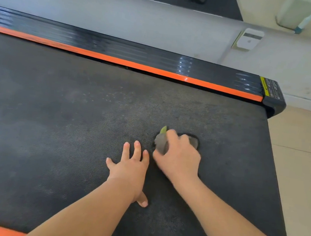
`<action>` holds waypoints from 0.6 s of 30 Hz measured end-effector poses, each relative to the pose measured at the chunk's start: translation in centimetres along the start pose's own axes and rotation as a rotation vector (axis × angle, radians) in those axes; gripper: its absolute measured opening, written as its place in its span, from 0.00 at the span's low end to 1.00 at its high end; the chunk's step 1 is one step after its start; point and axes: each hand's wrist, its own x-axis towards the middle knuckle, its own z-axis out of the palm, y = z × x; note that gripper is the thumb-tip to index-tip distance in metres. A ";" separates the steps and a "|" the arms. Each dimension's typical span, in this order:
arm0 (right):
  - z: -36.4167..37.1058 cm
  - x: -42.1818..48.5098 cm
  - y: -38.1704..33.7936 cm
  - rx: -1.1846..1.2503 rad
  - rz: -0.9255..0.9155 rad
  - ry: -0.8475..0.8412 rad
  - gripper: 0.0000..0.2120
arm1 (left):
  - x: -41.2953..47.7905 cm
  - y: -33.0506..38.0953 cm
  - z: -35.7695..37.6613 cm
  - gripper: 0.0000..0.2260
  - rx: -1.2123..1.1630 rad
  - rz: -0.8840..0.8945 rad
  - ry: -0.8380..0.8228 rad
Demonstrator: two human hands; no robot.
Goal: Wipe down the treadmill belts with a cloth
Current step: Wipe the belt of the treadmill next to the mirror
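Two bare hands down on the treadmill belt [53, 125], a dark rubbery sheet with a fine dimpled weave and pale dusty smears: left hand [129, 167] flat, fingers straight and spread; right hand [180, 157] just beside it, fingers curled over a crumpled grey cloth [161, 144] pressed to the belt, a green corner poking out past the knuckles. Beyond both hands, a glossy orange strip [137, 64] and a ribbed black side rail [101, 41]; right of the right hand, smooth beige floor tiles [299, 173].
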 end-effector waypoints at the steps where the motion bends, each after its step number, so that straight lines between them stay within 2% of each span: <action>1: 0.4 -0.9 0.3 0.006 -0.122 0.005 0.25 | 0.0 0.0 0.0 0.64 -0.004 -0.001 0.003; 3: -0.3 0.3 2.6 -0.041 -0.262 -0.016 0.24 | 0.0 -0.1 -0.1 0.64 -0.006 0.004 0.000; 4: -1.1 1.7 3.8 -0.096 -0.228 -0.059 0.23 | 0.0 -0.1 -0.1 0.64 -0.005 0.007 -0.003; 6: -2.1 5.1 6.1 -0.158 -0.041 -0.109 0.21 | 0.0 -0.2 -0.2 0.64 -0.015 0.008 -0.020; 8: -2.8 7.8 7.7 -0.135 0.161 -0.072 0.22 | 0.1 -0.1 -0.1 0.64 -0.024 0.008 -0.019; 10: -2.3 7.8 6.2 -0.110 0.270 -0.010 0.24 | 0.1 -0.1 -0.1 0.64 -0.027 0.001 -0.019; 11: -1.7 6.7 4.7 -0.121 0.268 0.014 0.24 | 0.1 -0.1 -0.1 0.65 -0.028 -0.001 -0.024; 12: -1.1 5.1 3.0 -0.117 0.207 0.033 0.24 | 0.0 0.0 0.0 0.65 -0.025 -0.001 -0.021; 14: -0.1 1.0 0.8 -0.086 -0.054 -0.008 0.26 | 0.1 -0.1 0.0 0.64 -0.014 0.002 -0.006; 16: -0.3 -0.7 2.6 -0.042 -0.330 -0.089 0.26 | 0.1 0.0 -0.1 0.64 -0.018 0.008 -0.012; 17: -1.2 0.0 4.5 -0.050 -0.380 -0.100 0.25 | 0.1 0.1 -0.1 0.64 -0.016 0.010 -0.017; 18: -2.1 1.3 6.3 -0.087 -0.334 -0.107 0.23 | 0.1 0.0 -0.1 0.64 -0.012 0.006 -0.018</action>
